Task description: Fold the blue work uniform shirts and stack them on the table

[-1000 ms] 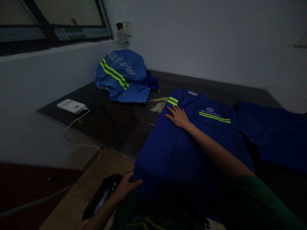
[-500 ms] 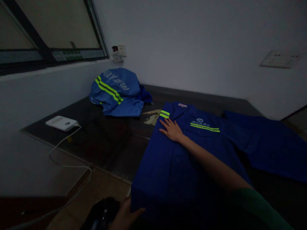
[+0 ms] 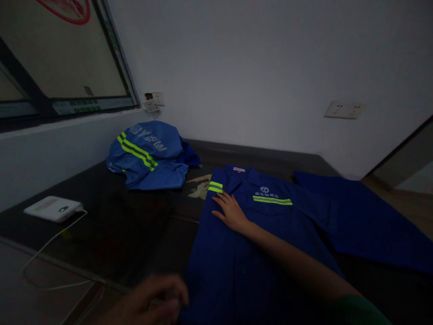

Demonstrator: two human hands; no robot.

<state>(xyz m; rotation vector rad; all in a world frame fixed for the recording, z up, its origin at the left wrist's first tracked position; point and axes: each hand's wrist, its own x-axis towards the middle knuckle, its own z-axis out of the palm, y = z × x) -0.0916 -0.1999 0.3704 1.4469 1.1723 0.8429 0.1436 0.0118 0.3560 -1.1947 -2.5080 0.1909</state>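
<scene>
A dark blue work jacket (image 3: 250, 239) lies front side up on the dark tabletop, with yellow-green reflective strips and a white chest emblem. On its upper left part, just below the shoulder strip, my right hand (image 3: 232, 213) rests flat with fingers spread. My left hand (image 3: 152, 298) is at the bottom of the view, beside the jacket's left edge. Its fingers look bent, but motion blurs them, and whether they touch the cloth cannot be made out. The jacket's lower end fades into shadow.
A bunched lighter blue garment (image 3: 155, 155) with reflective stripes lies at the back left. A white device (image 3: 53, 208) with a cable sits near the table's left end. Folded dark blue cloth (image 3: 365, 221) lies to the right. Wall sockets (image 3: 344, 109) are behind the dark table (image 3: 135, 243).
The view has shifted, so things appear lower and further left. My left hand has come away from the jacket's lower left edge and up. My right hand stays flat on the jacket.
</scene>
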